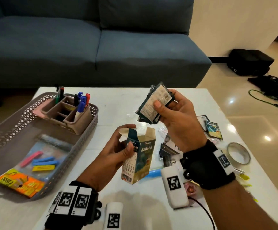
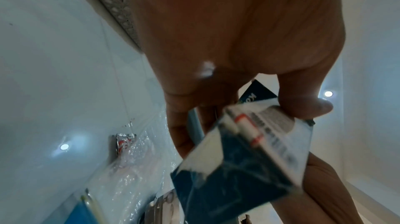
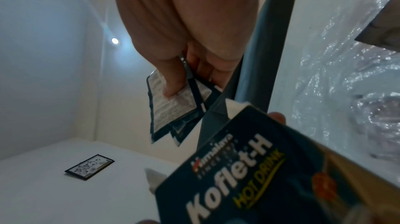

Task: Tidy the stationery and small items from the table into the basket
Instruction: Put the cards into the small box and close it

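**Box in your left hand, sachets in your right**

Nearest you, your left hand [image 1: 116, 151] grips an opened carton [image 1: 138, 156] labelled "Koflet-H" — thumb on the front face, fingers curled round the back, top flaps standing up. It is held above the white table [image 1: 118, 100], upright with a slight tilt. Just beyond and above it, your right hand [image 1: 178, 118] pinches a small stack of dark sachets [image 1: 153, 103] between thumb and fingers, lifted clear of the carton's open mouth.

Under your right wrist lie loose bits on the table — another sachet [image 1: 213, 129], a roll of clear tape [image 1: 238, 155] and a blue pen [image 1: 154, 173].

To the left sits the grey basket [image 1: 88, 128], holding a pen organiser [image 1: 65, 112] with markers, a bag of coloured clips [image 1: 42, 161] and an orange packet [image 1: 21, 183]. Farthest off stands a blue sofa [image 1: 85, 44].
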